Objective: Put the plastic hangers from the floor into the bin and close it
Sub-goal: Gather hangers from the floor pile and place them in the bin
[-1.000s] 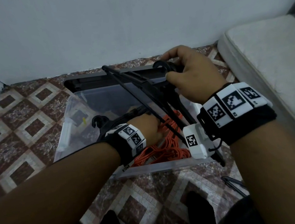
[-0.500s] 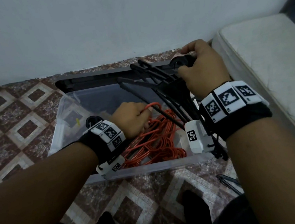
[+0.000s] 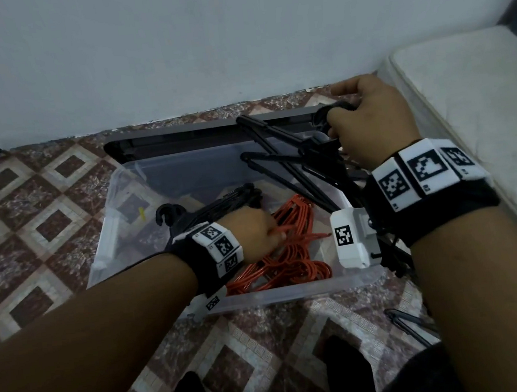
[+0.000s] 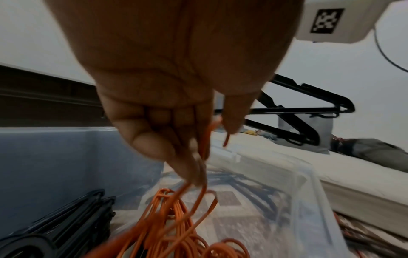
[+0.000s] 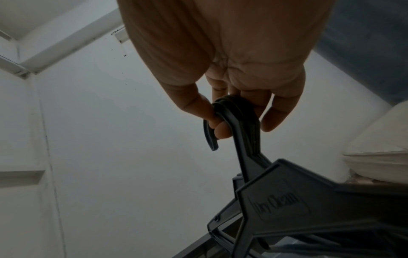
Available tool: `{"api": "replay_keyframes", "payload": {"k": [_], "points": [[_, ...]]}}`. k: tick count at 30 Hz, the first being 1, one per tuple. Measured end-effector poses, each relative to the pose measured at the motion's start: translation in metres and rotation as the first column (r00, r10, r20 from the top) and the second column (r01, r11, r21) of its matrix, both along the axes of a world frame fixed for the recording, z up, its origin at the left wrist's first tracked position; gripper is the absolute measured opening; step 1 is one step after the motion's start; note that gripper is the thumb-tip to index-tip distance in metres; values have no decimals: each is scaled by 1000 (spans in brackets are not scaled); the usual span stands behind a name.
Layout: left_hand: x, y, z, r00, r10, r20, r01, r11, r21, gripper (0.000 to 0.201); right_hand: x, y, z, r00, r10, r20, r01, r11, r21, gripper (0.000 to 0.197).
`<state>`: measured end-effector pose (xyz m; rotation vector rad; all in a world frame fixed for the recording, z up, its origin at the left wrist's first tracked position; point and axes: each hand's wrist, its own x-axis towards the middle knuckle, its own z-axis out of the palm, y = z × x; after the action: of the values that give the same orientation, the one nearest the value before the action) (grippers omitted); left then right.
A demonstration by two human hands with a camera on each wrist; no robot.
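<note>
Hangers going into bin (image 3: 127,191), lid off.
L fingers (image 4: 194,167) pinch orange hangers (image 3: 286,257), now lowered; R fingers (image 5: 205,111) hold black hangers (image 3: 294,156) hooks, shifted right.

I count one clear plastic bin (image 3: 294,291), one dark lid (image 3: 210,127) behind it and one white mattress (image 3: 481,99). My two hands hold one bunch each: black hangers (image 3: 280,148), several, too overlapped to count, and orange hangers (image 3: 290,256), likewise. One more black stack (image 3: 219,205) lies inside.
</note>
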<state>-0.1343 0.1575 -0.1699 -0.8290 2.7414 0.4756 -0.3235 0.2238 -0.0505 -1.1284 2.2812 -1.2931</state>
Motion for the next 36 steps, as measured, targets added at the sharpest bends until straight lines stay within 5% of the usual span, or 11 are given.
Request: {"api": "replay_keyframes", "payload": {"k": [3,5,12,18,26,36], "points": [[-2,10,-7,945,-230,233,192,966,174,38,4,0,-1,1000,27,3,-27,999,32,26],[-1,10,-10,924,-252,286,187,953,237,39,6,0,-2,998,55,17,-56,997,52,28],[17,-27,-9,960,16,280,-64,984,165,37,6,2,-3,996,93,-5,-92,992,90,23],[49,-68,-16,914,254,317,-253,966,-45,36,6,1,-2,992,122,0,-122,988,93,17],[67,-88,-32,845,299,443,-341,940,16,44,7,0,-3,990,143,1,-142,986,89,15],[81,-107,-33,849,424,315,-420,904,-86,41,6,1,-1,989,130,75,-134,990,51,17]]}}
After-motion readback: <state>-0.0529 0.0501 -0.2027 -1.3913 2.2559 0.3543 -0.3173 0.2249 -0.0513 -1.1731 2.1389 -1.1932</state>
